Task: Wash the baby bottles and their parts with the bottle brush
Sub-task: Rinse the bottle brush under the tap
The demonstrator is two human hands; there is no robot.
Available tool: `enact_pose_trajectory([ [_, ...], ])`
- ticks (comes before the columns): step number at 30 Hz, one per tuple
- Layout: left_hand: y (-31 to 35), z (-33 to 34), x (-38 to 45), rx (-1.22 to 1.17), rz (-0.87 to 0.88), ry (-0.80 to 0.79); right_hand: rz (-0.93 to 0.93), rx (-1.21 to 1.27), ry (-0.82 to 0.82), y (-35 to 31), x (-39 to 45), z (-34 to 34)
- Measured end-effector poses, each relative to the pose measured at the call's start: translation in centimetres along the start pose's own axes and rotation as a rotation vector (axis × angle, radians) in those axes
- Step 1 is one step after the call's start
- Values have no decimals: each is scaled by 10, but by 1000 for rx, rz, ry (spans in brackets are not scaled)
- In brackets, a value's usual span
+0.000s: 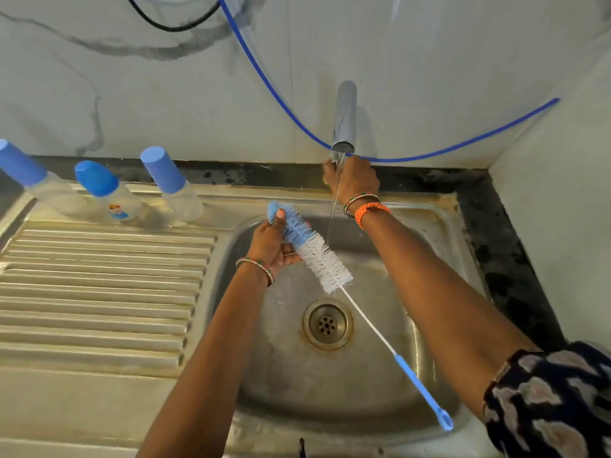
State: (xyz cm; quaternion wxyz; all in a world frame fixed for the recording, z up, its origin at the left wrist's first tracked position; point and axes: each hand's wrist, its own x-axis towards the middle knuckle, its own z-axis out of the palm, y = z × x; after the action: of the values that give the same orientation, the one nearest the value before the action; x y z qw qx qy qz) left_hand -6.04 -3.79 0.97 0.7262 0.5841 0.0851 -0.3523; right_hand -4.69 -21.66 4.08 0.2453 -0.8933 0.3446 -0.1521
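My left hand (272,241) grips the bristle head of the bottle brush (322,259) over the steel sink (439,226); its blue and white bristles point up-left, and its wire and blue handle (420,388) slant down to the right. A thin stream of water (334,209) falls from the chrome tap (345,117) just right of the brush. My right hand (352,180) reaches behind the spout at the tap's base; its fingers are hidden. Three clear baby bottles with blue caps stand on the drainboard's far edge: left (36,180), middle (109,193), right (172,185).
The ribbed drainboard (99,292) fills the left side. The drain (327,323) sits in the middle of the basin. A blue hose (271,90) and a black cable (172,26) hang along the marble wall. A side wall closes in on the right.
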Motion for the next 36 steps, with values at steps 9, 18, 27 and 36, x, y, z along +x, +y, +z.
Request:
enact_pose_trajectory([
  [9,0,9,-7,-137,6,-29,290,357,-765,0,-39,-54],
  [18,13,2,-38,-542,171,1,-312,-111,-174,48,-160,-111],
  [27,-31,-9,-95,-799,-26,-230,-251,-341,-219,83,-236,-97],
  [36,-32,1,-114,-660,-11,-57,-17,-98,-77,94,-263,-104],
])
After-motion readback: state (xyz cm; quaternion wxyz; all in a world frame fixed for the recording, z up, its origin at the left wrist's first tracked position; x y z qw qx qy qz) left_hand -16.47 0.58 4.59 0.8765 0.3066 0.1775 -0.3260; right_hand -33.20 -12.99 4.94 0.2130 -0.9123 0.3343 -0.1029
